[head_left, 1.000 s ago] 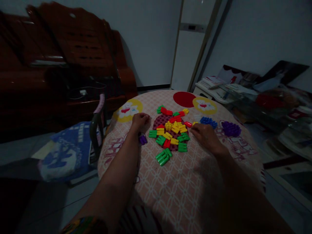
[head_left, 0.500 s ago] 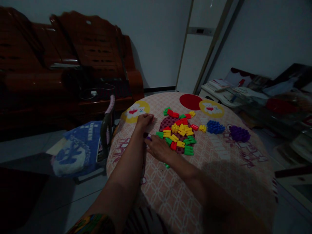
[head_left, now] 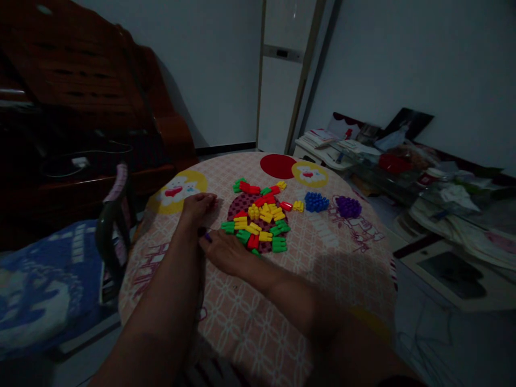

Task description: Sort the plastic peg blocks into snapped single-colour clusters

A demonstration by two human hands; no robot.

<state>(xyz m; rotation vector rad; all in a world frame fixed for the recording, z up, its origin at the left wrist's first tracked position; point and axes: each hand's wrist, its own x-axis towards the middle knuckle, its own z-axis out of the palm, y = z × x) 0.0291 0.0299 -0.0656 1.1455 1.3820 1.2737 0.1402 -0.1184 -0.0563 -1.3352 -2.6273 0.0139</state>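
Observation:
My left hand (head_left: 198,207) rests over the left side of the tablecloth, fingers curled together. A reddish patch shows at its fingertips; whether it holds anything is hidden. Close behind it, my right hand (head_left: 223,250) reaches across to my left wrist, its fingers closed about a small dark and purple thing (head_left: 207,236) that is too dim to name. Right of my hands, yellow toy blocks (head_left: 266,215), green blocks (head_left: 279,244) and red blocks (head_left: 253,243) lie loose on and around a dark red patterned circle (head_left: 238,202).
A blue cluster of blocks (head_left: 316,202) and a purple cluster (head_left: 349,207) stand to the right on the round table (head_left: 258,317). A chair with a blue cloth (head_left: 44,285) is at the left, a wooden sofa (head_left: 80,102) behind it. A cluttered glass-topped cabinet (head_left: 379,172) stands at the right.
The view has turned to the right, so the table and blocks appear farther left. Both hands keep nearly the same place over the table, my right hand still at my left wrist.

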